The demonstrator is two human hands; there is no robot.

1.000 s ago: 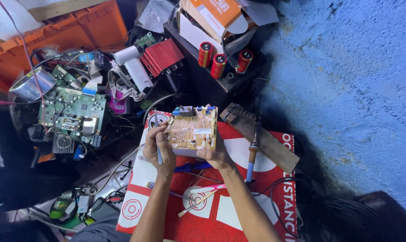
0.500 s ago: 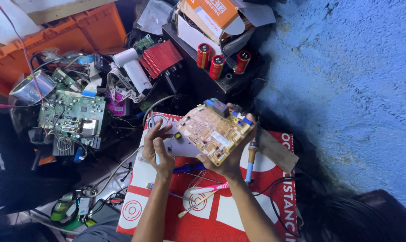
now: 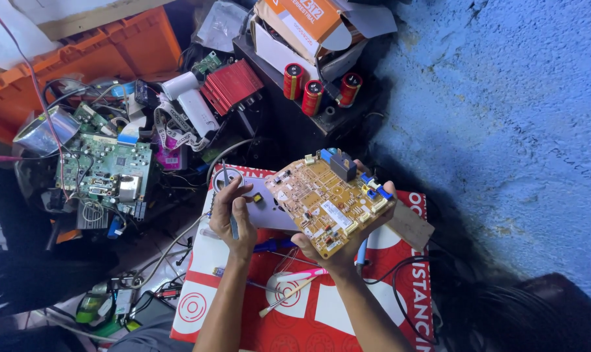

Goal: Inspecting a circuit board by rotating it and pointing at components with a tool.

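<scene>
Underneath, the right hand point(image 3: 338, 244) grips the tan circuit board point(image 3: 331, 203); left hand point(image 3: 233, 215) pinches a soldering iron point(image 3: 229, 195).

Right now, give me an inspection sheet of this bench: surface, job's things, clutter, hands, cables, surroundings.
Surface: red and white printed sheet, partly covered.
Job's things: tan circuit board tilted, held up off the sheet; thin tool.
Clutter: green circuit board, red heat sink, three red capacitors, brush.
Hands: right hand supports the tan board from below; left hand grips the thin tool.
Cables: black cable at the sheet's right; tangled wires at left.
Surroundings: blue rough wall, orange crate.
</scene>
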